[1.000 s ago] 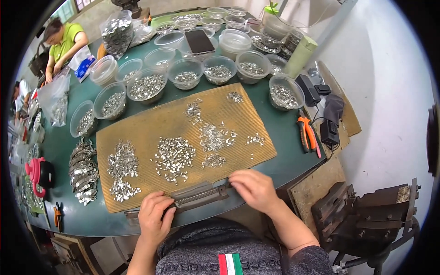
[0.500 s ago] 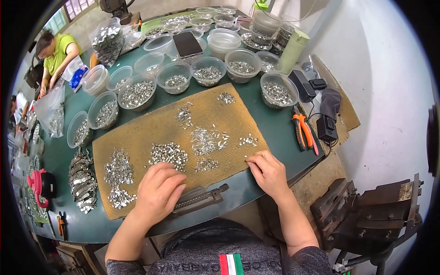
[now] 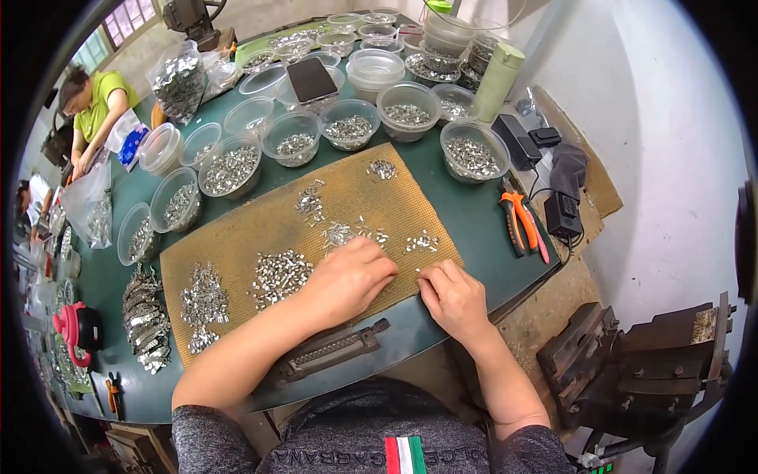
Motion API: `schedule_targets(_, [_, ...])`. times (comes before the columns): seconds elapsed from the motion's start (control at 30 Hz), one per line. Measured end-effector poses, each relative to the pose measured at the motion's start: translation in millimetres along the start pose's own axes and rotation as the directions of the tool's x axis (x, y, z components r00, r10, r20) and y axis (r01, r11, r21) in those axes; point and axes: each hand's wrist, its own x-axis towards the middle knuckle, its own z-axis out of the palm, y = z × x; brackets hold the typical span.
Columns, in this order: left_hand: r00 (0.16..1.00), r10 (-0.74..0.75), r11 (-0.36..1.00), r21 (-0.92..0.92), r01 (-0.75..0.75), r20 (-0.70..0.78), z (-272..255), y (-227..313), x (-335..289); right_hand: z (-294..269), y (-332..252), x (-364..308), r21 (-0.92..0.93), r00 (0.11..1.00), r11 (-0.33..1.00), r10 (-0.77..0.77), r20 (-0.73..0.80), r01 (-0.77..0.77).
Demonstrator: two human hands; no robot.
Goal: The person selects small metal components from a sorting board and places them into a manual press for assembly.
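My left hand is over the ribbed tan mat, its fingers bent down and drawn together. It covers part of the slim silvery pieces; whatever its fingertips hold is hidden. Close beside it, my right hand pinches a tiny metal piece between thumb and forefinger at the mat's near right. A small scatter of metal bits lies just beyond that hand. Left of my left hand spreads a heap of short metal links. Below it, a metal holder with a chain-like strip sits at the table edge.
Clear tubs of metal parts ring the mat's far side, with a phone resting on some. Orange-handled pliers lie at right, finished metal bands at left. Another person works at the far left.
My left hand has moved right, from beside the heap of links to over the slim pieces near my right hand. My right hand stays nearly in place, still pinching.
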Motion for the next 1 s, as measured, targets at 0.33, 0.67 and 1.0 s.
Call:
schedule_targets(0.33, [0.993, -0.025, 1.0, -0.016, 0.027, 0.114, 46.7, -6.5, 31.0, -8.4, 12.9, -1.8, -0.019, 0.999, 0.999, 0.041, -0.036, -0.041])
schedule_targets(0.67, [0.994, -0.031, 0.997, 0.07, 0.024, 0.102, 33.4, 0.5, 15.3, -8.5, 7.8, -5.2, 0.126, 0.984, 0.976, 0.172, 0.038, -0.175])
schedule_targets(1.0, [0.944, -0.315, 0.949, 0.0, 0.316, -0.096, -25.9, 40.5, -98.0, -2.9, -8.2, -0.5, 0.004, 0.991, 0.998, 0.067, 0.119, -0.068])
